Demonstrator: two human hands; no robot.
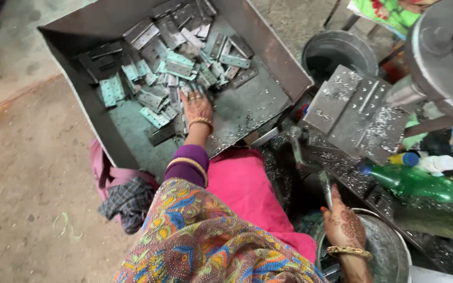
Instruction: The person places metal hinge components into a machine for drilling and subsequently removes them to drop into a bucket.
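My left hand (196,105) reaches into a large grey metal bin (268,52) and rests on a heap of flat metal hinges (169,68), fingers curled among them; whether it grips one is not clear. My right hand (343,225), with a gold bangle, is closed around a slim metal lever (325,188) at the lower right, beside the machine. A hinged metal plate (355,112) covered in metal shavings sits on the machine bed between the bin and the machine head.
A round metal bucket (336,50) stands behind the plate. A metal basin (389,251) lies under my right hand. A green plastic bottle (415,181) lies on the right. A large grey machine part (441,47) fills the top right. A checked cloth (129,202) lies on the floor.
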